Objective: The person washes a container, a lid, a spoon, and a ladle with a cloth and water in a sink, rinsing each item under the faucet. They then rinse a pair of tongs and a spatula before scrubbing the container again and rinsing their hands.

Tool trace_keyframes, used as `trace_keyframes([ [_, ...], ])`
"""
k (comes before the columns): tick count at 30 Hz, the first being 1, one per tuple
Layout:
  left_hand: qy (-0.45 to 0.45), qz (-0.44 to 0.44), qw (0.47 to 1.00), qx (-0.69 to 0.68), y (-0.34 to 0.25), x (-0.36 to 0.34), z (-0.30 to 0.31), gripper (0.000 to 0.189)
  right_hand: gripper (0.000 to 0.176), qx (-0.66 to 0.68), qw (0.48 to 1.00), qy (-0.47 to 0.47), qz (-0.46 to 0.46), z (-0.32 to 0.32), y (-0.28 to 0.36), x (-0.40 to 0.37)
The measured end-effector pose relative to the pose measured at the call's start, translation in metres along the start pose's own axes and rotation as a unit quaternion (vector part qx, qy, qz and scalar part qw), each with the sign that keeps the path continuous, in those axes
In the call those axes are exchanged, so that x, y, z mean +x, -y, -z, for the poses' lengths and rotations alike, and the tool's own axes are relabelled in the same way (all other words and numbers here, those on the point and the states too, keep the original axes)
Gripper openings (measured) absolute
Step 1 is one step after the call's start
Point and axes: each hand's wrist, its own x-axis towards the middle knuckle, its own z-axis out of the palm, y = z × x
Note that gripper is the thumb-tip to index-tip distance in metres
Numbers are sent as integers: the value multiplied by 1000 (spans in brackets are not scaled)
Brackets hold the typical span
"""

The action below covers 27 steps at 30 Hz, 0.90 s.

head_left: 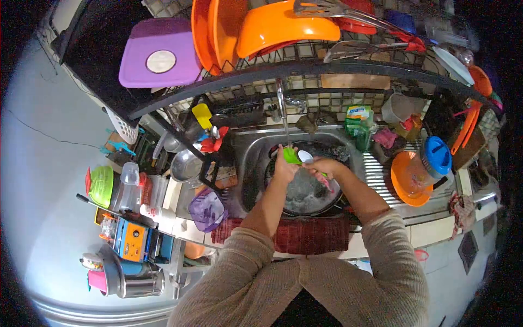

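Over the sink (249,169), my left hand (284,170) is closed at the head of a green plastic spoon (292,156), just below the tap (281,101). Beside it shows the bowl of a white spoon (305,156). My right hand (325,167) grips the spoons' handles; a green bit and a pink end stick out under its fingers. Water runs from the tap onto the spoons. Beneath both hands sits a large round dark-rimmed basin (297,213) with cloudy, sudsy water.
Above hangs a black dish rack (229,79) with orange bowls (283,27) and a purple lid (158,52). A green dish-soap pouch (358,121) stands behind the sink. On the right drainboard are an orange plate (406,188) and a blue-lidded jar (433,163). A purple container (208,211) lies left.
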Motion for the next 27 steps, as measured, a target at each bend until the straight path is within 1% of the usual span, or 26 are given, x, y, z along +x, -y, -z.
trace_keyframes([
  [1,5,4,1000,0,5,2,-5,35,31,19,1000,-2,-12,3,1,-10],
  [2,11,-6,1000,-12,10,6,-8,31,31,19,1000,-9,-12,5,-1,-16],
  [3,19,-17,999,-22,15,10,-12,27,32,17,1000,-25,-3,6,-3,-22],
  [4,27,-13,999,-21,20,14,-17,27,34,15,999,-41,6,6,-4,-28],
  [5,1,-44,996,-79,26,22,-18,25,35,3,996,-78,-31,5,-4,-28],
  [6,-24,-75,988,-136,27,19,-30,22,35,2,996,-87,-25,4,-4,-24],
  [7,-48,-64,991,-111,24,12,-38,23,37,8,996,-86,-21,2,-4,-19],
  [8,-39,-62,991,-108,20,4,-45,23,38,14,996,-85,-16,-1,-1,-15],
  [9,-34,-69,994,-74,18,-2,-48,25,38,14,996,-91,-10,-8,9,-13],
  [10,-31,-79,996,-40,16,-8,-50,28,42,-48,990,-136,6,-17,20,-9],
  [11,-24,-100,993,-65,20,16,-30,38,47,-109,978,-179,22,-25,29,-5],
  [12,-20,-104,992,-62,16,11,-26,38,47,-110,977,-180,28,-29,34,1],
  [14,124,-52,991,5,2,-2,-12,53,54,-186,951,-239,65,-37,43,17],
  [15,80,-81,993,39,-1,-2,-11,54,54,-192,952,-222,90,-39,47,26],
  [16,82,-87,992,42,-3,-2,-9,54,54,-194,951,-220,96,-45,48,35],
  [17,16,-87,996,13,-6,-14,-17,53,52,-250,906,-313,139,-54,50,40],
  [18,-50,-86,995,-17,-11,-24,-23,53,51,-301,846,-401,179,-63,52,44],
  [19,-6,-95,995,-26,-14,-17,-10,48,44,-312,836,-406,198,-67,52,44],
  [20,-7,-100,995,-28,-16,-18,-10,48,44,-314,836,-403,201,-69,52,53],
  [22,35,-158,987,-3,-15,-19,-9,45,41,-386,809,-403,185,-72,51,71],
  [23,33,-161,986,-6,-15,-23,-14,45,41,-389,809,-399,186,-78,55,68],
  [25,-97,-195,976,7,-15,-39,-30,39,36,-315,815,-442,203,-95,66,52],
  [26,-100,-196,976,3,-14,-35,-22,39,36,-319,816,-439,202,-93,64,56],
  [27,-84,-179,980,-21,-11,-26,-8,35,33,-301,808,-449,235,-87,61,60],
])
